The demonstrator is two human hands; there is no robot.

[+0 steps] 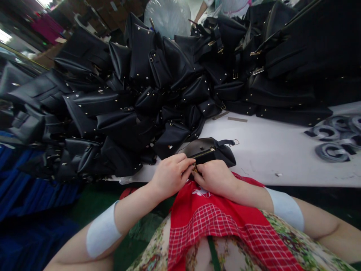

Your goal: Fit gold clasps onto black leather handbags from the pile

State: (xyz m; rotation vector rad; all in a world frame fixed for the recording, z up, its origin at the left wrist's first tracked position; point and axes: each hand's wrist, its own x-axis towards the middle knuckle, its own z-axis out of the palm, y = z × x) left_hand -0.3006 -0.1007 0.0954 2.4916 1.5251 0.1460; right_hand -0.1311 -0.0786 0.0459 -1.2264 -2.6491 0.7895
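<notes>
A small black bag (201,148) with a gold-coloured zipper lies at the table's near edge, right in front of me. Its short strap (225,142) sticks out to the right and ends in a metal buckle (235,142). At the bag's near side, a small gold-coloured metal piece (195,168) shows between my fingertips. My left hand (172,174) pinches it from the left, thumb and forefinger together. My right hand (216,177) is closed against the same piece from the right, its fingers curled. The fingers partly cover the metal piece, and I cannot make out its exact shape.
Many black bags (113,105) are heaped across the left and back of the white table (254,150). Rolled dark straps (331,151) lie at the right. A flat grey strip (237,119) rests behind the bag. Another person's arm (200,10) shows at the back.
</notes>
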